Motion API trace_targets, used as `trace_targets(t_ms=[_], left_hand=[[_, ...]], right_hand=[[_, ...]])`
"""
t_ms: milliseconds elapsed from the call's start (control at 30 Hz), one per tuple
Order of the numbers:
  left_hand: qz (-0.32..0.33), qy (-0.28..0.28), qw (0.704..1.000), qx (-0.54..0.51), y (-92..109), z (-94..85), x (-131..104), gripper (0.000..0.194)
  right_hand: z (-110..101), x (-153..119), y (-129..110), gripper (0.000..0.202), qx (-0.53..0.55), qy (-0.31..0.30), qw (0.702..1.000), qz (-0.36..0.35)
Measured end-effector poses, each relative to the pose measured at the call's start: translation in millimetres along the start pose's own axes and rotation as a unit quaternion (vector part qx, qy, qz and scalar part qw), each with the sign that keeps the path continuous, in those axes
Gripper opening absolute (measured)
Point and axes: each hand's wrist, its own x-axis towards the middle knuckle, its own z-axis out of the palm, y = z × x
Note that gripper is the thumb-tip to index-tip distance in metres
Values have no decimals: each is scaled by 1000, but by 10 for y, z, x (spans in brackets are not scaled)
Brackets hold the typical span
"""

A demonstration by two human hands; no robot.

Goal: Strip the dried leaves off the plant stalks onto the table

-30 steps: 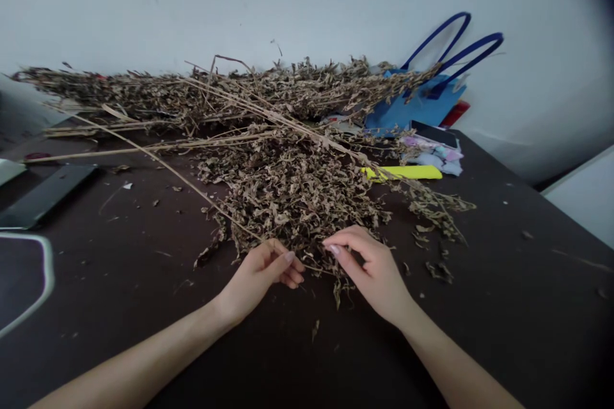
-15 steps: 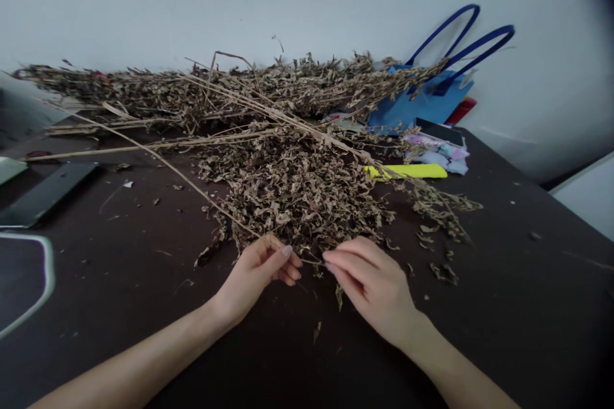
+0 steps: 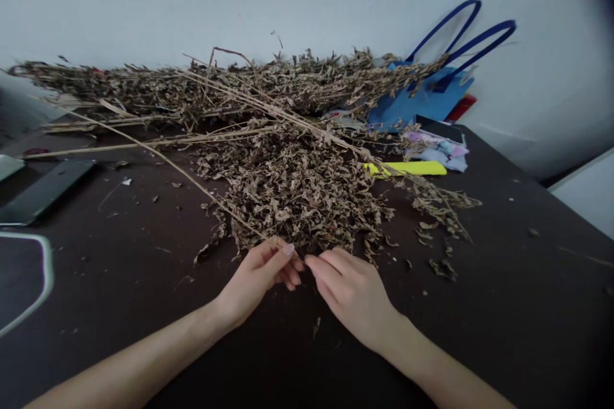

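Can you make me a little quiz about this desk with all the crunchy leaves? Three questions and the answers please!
1. True or false: the blue bag is farther away than the yellow strip.
2. The bag's handles are: A) red, B) dark blue, C) white.
3. What long, thin thing does the left hand hold?

Key: 1 true; 2 B; 3 a dry stem.
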Motion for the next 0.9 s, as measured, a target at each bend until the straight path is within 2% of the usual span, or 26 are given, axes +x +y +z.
trace_targets(t_ms=[300,567,767,900], left_hand=[[-7,-10,1000,-18,-36,-16,3,21],[-8,-8,1000,-28,-29,-7,2,21],[-17,-6,999,-28,-28,0,2,22],[-17,-12,999,-30,-47,15,-5,21]], right_hand=[[33,-11,-34,26,17,-9,1000,-5],[57,-36,-2,26,87,-40,994,51],[25,-37,3,29,109,-82,989,50],[14,-28,38,29,130,-83,986,60]])
